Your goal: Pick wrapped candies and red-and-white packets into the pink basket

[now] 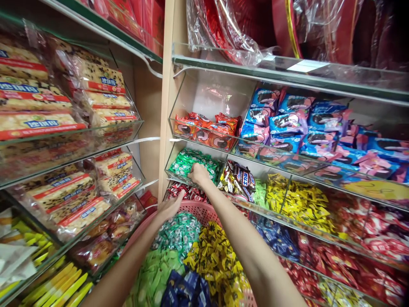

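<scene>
My right hand (pixel 200 174) is at the front lip of a shelf bin of green-wrapped candies (pixel 191 162). Its fingers are curled in, and whatever may be inside them is hidden. Lower and to the left, my left hand (pixel 171 207) is over the rim of a pink plastic basket (pixel 204 209), thumb stretched out, beside red-wrapped candies (pixel 188 192). Inside the basket are green-and-white candies (pixel 177 232), light green packets (pixel 156 273), yellow-wrapped candies (pixel 217 256) and dark blue packets (pixel 185 290), in separate heaps.
Dark-wrapped bars (pixel 243 179) and yellow candies (pixel 297 200) fill bins to the right. Above them are blue snack packs (pixel 287 119) and orange packs (pixel 207 130) behind a glass lip. Wrapped pastry bars (pixel 99 81) line the left shelves. A wooden post (pixel 166 106) divides the shelving.
</scene>
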A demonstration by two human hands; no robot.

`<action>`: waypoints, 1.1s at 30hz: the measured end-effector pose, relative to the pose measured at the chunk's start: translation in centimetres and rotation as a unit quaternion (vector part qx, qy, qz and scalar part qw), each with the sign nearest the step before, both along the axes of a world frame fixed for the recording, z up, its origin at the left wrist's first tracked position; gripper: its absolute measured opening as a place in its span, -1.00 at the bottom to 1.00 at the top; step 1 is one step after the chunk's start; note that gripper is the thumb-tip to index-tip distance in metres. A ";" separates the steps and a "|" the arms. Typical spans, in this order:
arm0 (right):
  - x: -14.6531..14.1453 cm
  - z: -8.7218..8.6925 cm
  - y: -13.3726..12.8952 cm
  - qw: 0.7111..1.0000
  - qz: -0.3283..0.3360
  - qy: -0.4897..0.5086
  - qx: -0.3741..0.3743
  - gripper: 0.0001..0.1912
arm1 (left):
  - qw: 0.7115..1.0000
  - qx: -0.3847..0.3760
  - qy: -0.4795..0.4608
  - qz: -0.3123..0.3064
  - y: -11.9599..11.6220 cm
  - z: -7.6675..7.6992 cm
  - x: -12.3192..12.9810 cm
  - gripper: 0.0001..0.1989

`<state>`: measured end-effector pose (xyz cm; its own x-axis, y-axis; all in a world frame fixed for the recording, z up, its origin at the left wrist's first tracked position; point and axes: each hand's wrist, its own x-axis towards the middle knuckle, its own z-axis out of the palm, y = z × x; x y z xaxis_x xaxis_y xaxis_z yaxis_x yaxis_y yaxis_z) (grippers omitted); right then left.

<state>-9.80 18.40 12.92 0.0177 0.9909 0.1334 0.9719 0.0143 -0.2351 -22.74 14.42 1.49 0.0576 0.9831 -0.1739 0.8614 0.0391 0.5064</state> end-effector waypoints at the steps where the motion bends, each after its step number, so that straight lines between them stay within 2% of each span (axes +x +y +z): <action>1: 0.0 0.1 -0.1 1.000 -0.002 -0.001 0.002 -0.79 | 1.000 -0.004 -0.003 -0.006 0.1 0.0 0.0 -0.16; 5: 0.8 1.1 -1.5 1.000 -0.015 0.002 0.021 -0.77 | 0.999 -0.013 -0.009 -0.028 0.2 0.1 0.0 -0.12; 9: 2.2 1.9 -5.2 0.996 0.008 0.022 0.085 -0.80 | 0.999 -0.013 0.007 -0.034 0.3 0.5 0.3 -0.12; 11: 3.0 1.2 -7.6 0.988 0.044 0.088 0.116 -0.85 | 0.999 -0.018 0.012 -0.032 0.2 0.7 0.5 -0.12; 13: 3.5 -0.4 -10.0 0.967 0.096 0.209 0.108 -0.88 | 0.999 -0.024 0.012 -0.034 0.1 0.8 0.6 -0.11; 15: 3.8 -2.9 -11.9 0.920 0.130 0.367 0.029 -0.85 | 0.999 -0.024 0.007 -0.045 -0.1 0.8 0.7 -0.11; 17: 3.8 -5.7 -13.2 0.845 0.119 0.513 -0.089 -0.79 | 0.998 -0.024 0.005 -0.053 -0.4 0.6 0.7 -0.13; 19: 3.6 -8.0 -14.0 0.764 0.083 0.617 -0.170 -0.74 | 0.998 -0.023 0.007 -0.057 -0.6 0.3 0.7 -0.15; 21: 3.4 -9.6 -14.4 0.692 0.047 0.690 -0.207 -0.71 | 0.998 -0.024 0.010 -0.062 -0.8 0.0 0.7 -0.16; 23: 3.4 -10.5 -14.7 0.630 0.023 0.743 -0.224 -0.70 | 0.998 -0.028 0.016 -0.061 -0.9 -0.2 0.8 -0.17; 25: 3.4 -10.9 -14.9 0.592 0.006 0.773 -0.228 -0.69 | 0.997 -0.033 0.022 -0.061 -1.1 -0.3 1.0 -0.16; 27: 3.5 -11.4 -14.9 0.587 -0.009 0.778 -0.226 -0.68 | 0.997 -0.035 0.024 -0.061 -1.2 -0.2 1.3 -0.17; 29: 3.5 -12.1 -14.7 0.617 -0.013 0.756 -0.218 -0.69 | 0.997 -0.038 0.019 -0.062 -1.5 0.0 1.7 -0.16; 33: 3.4 -13.7 -13.9 0.752 0.021 0.637 -0.169 -0.72 | 0.997 -0.033 0.007 -0.072 -2.4 0.5 2.8 -0.13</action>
<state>-6.45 4.49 -0.73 -0.1146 0.9676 -0.2248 -0.0440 -0.2310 -0.9720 -19.93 12.04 2.01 0.1938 0.9515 -0.2390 0.8671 -0.0522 0.4953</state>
